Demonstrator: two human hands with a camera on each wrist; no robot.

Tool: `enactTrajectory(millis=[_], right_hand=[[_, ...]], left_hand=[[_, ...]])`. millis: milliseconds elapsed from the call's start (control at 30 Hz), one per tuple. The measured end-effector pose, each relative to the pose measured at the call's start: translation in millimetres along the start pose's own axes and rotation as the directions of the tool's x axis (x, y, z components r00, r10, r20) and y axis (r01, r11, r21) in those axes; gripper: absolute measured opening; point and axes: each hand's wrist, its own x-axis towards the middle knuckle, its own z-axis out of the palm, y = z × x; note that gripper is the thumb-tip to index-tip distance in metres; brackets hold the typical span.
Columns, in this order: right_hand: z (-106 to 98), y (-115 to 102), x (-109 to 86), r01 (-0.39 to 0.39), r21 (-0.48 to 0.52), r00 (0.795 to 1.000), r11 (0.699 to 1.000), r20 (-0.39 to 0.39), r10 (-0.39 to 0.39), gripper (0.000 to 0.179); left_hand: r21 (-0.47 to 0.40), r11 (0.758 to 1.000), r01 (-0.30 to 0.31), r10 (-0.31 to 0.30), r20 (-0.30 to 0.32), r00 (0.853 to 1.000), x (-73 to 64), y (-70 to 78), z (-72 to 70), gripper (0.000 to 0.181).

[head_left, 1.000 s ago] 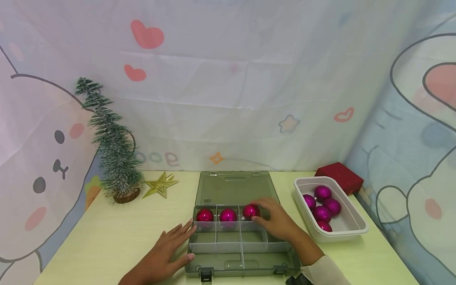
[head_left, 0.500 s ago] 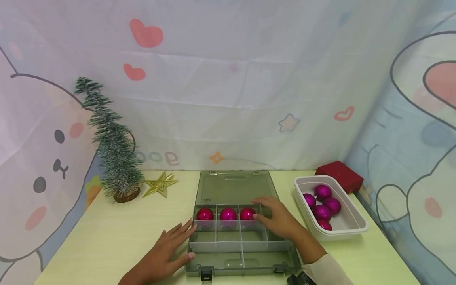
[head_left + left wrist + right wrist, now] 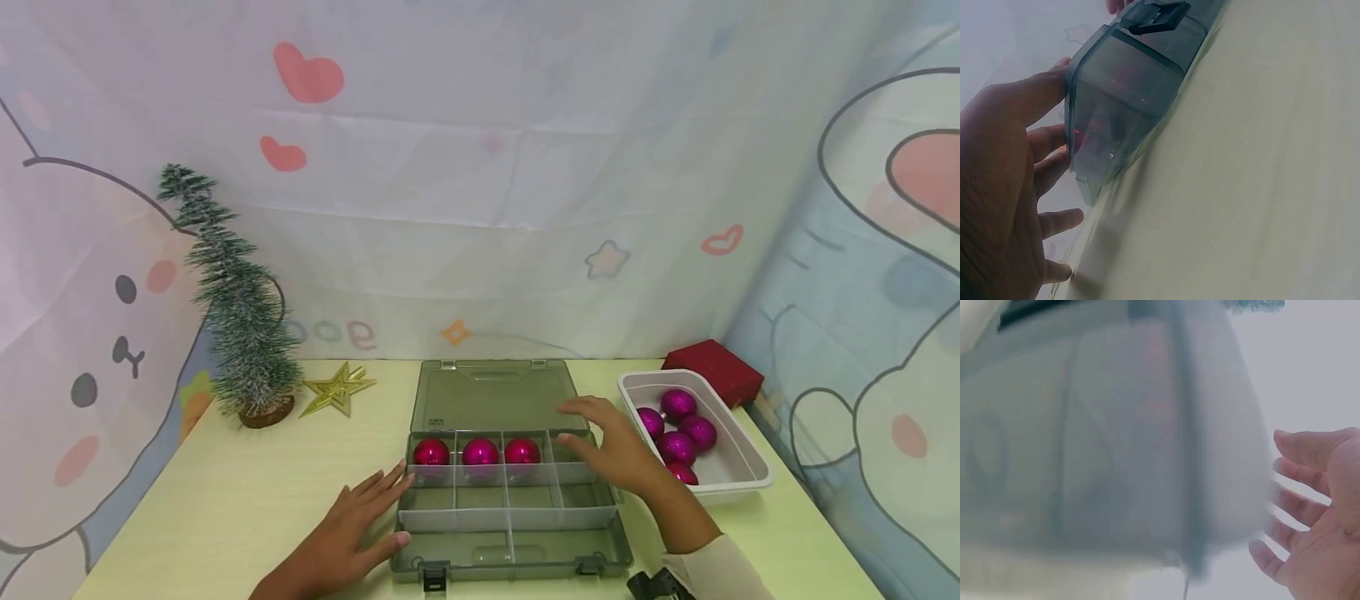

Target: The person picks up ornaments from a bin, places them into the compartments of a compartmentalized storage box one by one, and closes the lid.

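Observation:
A grey translucent compartment box [image 3: 435, 542] lies with its lid [image 3: 495, 400] folded back. Three shiny ornament balls fill its back row from the left: a red ball [image 3: 431, 452], a magenta ball [image 3: 481, 452] and another red ball [image 3: 522, 452]. My left hand [image 3: 352, 521] rests its fingertips against the box's left edge; the left wrist view shows the fingers [image 3: 1054, 222] spread along the side wall. Over the box's back right corner hovers my right hand [image 3: 618, 446], fingers apart and holding nothing. Its spread fingers [image 3: 1300, 503] also appear in the right wrist view.
To the right stands a white tub [image 3: 750, 462] holding several magenta balls [image 3: 699, 433], with a dark red box [image 3: 712, 372] behind it. A small frosted tree [image 3: 243, 308] and a gold star [image 3: 339, 389] stand at the back left.
The third ball has settled in its back-row compartment and my right hand has let go, moving right and slightly up. My left hand has stayed put.

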Motion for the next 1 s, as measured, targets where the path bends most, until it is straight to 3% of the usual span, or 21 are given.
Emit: enactTrajectory(millis=[367, 733, 900, 1000], right_hand=[[-30, 11, -8.5, -0.051, -0.003, 0.997, 0.999, -0.052, 0.050, 0.041], [-65, 37, -21.7, -0.133, -0.030, 0.986, 0.991, -0.105, 0.129, 0.042], [-83, 47, -25.1, -0.147, -0.039, 0.986, 0.988, -0.084, 0.144, 0.042], [-92, 56, -30.1, -0.144, 0.006, 0.988, 0.990, -0.055, 0.144, 0.039]], left_hand=[[0.003, 1.000, -0.010, 0.010, -0.017, 1.000, 0.3, -0.9, 0.9, 0.068], [0.020, 0.999, -0.024, 0.025, -0.040, 0.999, 0.0, -1.1, 1.7, 0.068], [0.015, 1.000, -0.013, 0.014, -0.037, 0.999, -0.9, -2.7, 2.4, 0.068], [0.007, 1.000, -0.010, 0.011, -0.031, 0.999, -0.9, -2.5, 2.3, 0.068]])
